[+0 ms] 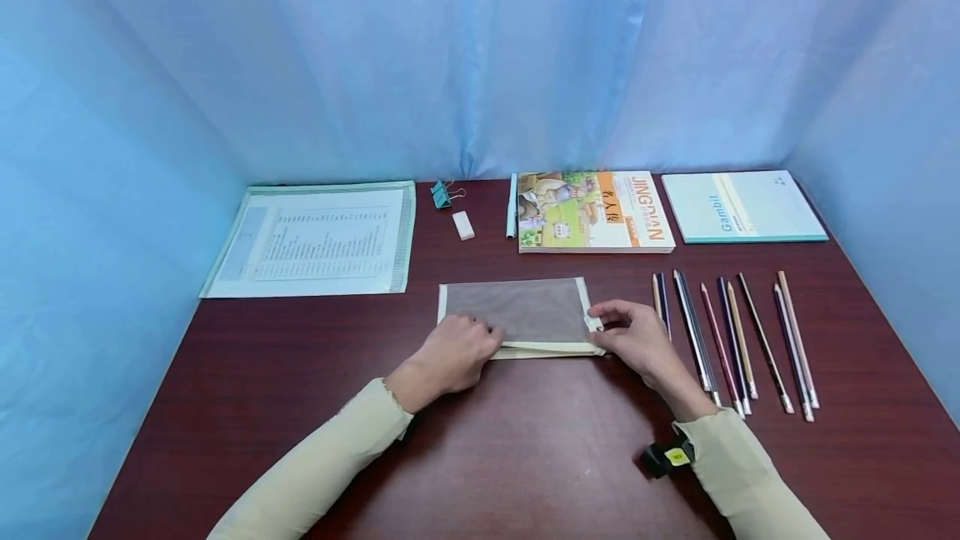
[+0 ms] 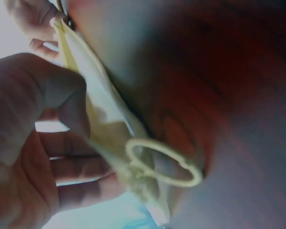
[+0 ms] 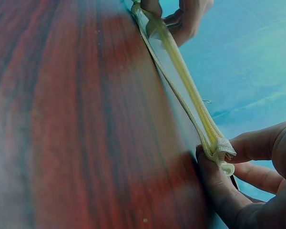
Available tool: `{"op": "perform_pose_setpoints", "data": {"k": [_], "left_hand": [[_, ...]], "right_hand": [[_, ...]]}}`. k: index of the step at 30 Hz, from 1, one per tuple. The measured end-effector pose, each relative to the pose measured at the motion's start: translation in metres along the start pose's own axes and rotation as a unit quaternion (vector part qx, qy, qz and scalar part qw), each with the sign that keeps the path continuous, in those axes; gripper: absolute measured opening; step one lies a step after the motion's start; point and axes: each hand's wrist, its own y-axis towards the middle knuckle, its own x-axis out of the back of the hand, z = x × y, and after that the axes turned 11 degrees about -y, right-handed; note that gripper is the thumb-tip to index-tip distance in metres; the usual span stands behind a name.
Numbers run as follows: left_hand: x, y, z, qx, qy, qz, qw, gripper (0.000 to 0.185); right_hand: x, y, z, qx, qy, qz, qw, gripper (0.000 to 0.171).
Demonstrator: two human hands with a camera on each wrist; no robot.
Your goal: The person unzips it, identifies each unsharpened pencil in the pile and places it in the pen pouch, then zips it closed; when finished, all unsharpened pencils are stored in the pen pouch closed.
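Observation:
A see-through mesh zipper pouch (image 1: 517, 309) with cream edging lies flat at the table's middle, its mouth facing me and gaping. My left hand (image 1: 452, 350) pinches the upper lip near the left end, thumb on the near side and fingers behind, as the left wrist view shows. A cream ring loop (image 2: 193, 174) sticks out at that end. At the other corner, my right hand (image 1: 639, 342) holds the zipper end (image 3: 219, 150) between thumb and fingers. I see nothing inside the pouch.
Several pencils (image 1: 735, 332) lie right of my right hand. Behind the pouch are a white eraser (image 1: 463, 226), a teal binder clip (image 1: 442, 195), a pen (image 1: 512, 207), a picture-covered book (image 1: 585, 211) and a notebook (image 1: 742, 207). A document folder (image 1: 315, 240) lies back left. Blue curtains surround the table.

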Motion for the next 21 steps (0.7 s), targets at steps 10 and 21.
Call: {"op": "perform_pose_setpoints", "data": {"k": [10,21], "left_hand": [[0.002,-0.001,-0.002,-0.003,0.042,-0.008,0.9991,0.010],[0.007,-0.010,-0.001,-0.035,-0.040,-0.027,0.9982,0.010]], "right_hand": [[0.002,-0.001,0.002,0.017,-0.010,0.006,1.000,0.033],[0.015,-0.010,0.012,0.086,-0.124,0.027,0.988,0.036]]}}
